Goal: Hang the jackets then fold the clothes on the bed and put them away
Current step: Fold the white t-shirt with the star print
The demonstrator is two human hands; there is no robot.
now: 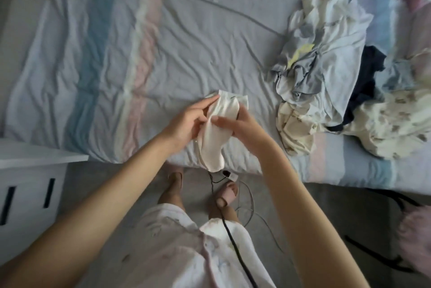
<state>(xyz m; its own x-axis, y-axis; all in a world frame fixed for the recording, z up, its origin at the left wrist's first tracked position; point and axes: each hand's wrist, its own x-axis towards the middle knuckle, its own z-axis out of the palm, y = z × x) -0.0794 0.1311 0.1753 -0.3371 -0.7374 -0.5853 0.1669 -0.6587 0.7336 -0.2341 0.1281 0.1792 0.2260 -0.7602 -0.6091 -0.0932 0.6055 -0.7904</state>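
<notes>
One cream garment point(213, 145) pinched from both sides

Its lower end dangles below the grip, over the bed's point(163, 54) near edge. Left hand point(186, 122) and right hand point(245, 124) each pinch its upper part. Crumpled clothes pile point(326, 54) lies well right

A person stands at the edge of a striped bed point(112, 59), holding a small cream garment point(213, 143) up in both hands. The left hand point(186, 122) pinches its upper edge and the right hand point(243, 124) grips it from the other side. A heap of unfolded clothes point(326, 50) lies on the sheet to the right, well apart. A white drawer unit point(30, 171) stands at left, and a black cable point(235, 248) trails near pink slippers point(227, 195).
</notes>
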